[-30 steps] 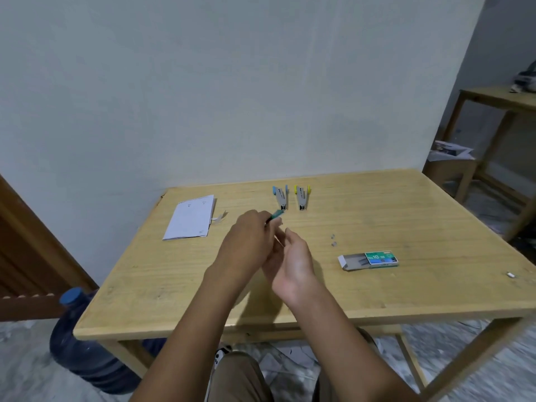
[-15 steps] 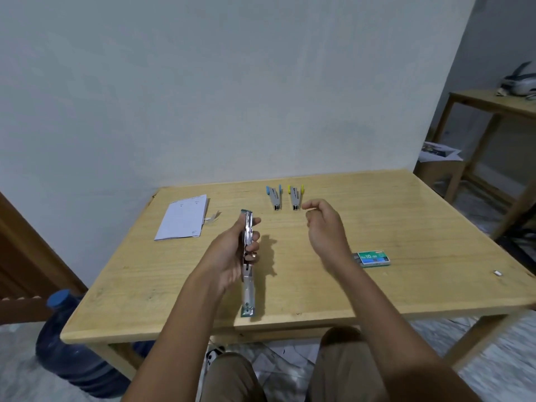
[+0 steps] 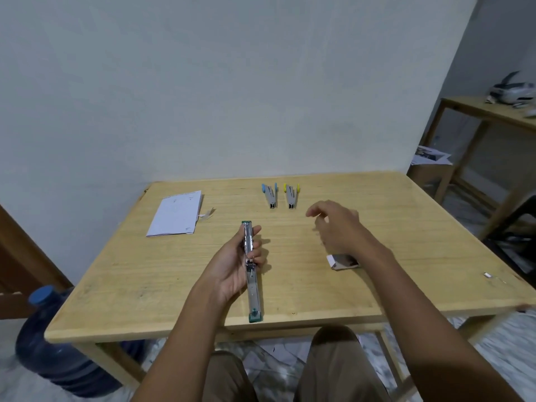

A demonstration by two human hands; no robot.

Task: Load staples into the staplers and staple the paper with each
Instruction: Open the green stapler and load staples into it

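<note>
Green stapler [image 3: 253, 288] swung open flat, gripped mid-length in the left grip [image 3: 232, 274].
Blue stapler [image 3: 270, 196] and yellow stapler [image 3: 291, 196] lie beyond it; paper [image 3: 175, 213] far-left.

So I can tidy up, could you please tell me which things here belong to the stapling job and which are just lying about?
Job: opened green stapler in the left hand, blue stapler, yellow stapler, staple box, paper.
Lying about: water bottle, side table, paper scrap.

I see blue water jug [image 3: 58, 343] on floor [image 3: 17, 384], below-left of left grip [image 3: 232, 269] | wooden door [image 3: 17, 256] far left of it | second table [image 3: 478, 111] far right of right grip [image 3: 339, 227], grey device [image 3: 513, 91] on top | papers [image 3: 432, 156] on box [image 3: 429, 177] beside its leg
</note>
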